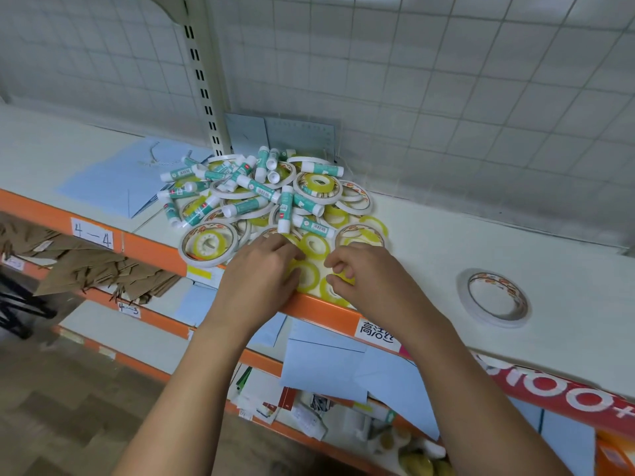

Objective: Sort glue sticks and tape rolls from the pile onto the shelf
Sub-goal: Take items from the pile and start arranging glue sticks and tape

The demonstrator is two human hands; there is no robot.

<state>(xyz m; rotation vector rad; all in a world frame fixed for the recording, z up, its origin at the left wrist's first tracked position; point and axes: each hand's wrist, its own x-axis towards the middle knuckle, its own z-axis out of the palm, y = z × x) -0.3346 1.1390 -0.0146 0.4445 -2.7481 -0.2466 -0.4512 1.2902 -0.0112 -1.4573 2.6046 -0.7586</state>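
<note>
A pile of teal-and-white glue sticks, white tape rings and small yellow tape rolls lies on the white shelf. My left hand rests at the pile's near edge, fingers curled onto a yellow tape roll. My right hand is beside it, fingers curled around another yellow roll near the shelf's orange front rail. One white tape ring lies alone on the shelf to the right.
A slotted upright post and wire-grid back panel stand behind the pile. Light blue paper lies on the shelf at left. Lower shelves hold cardboard, blue sheets and small items. A red banner runs along the rail at right.
</note>
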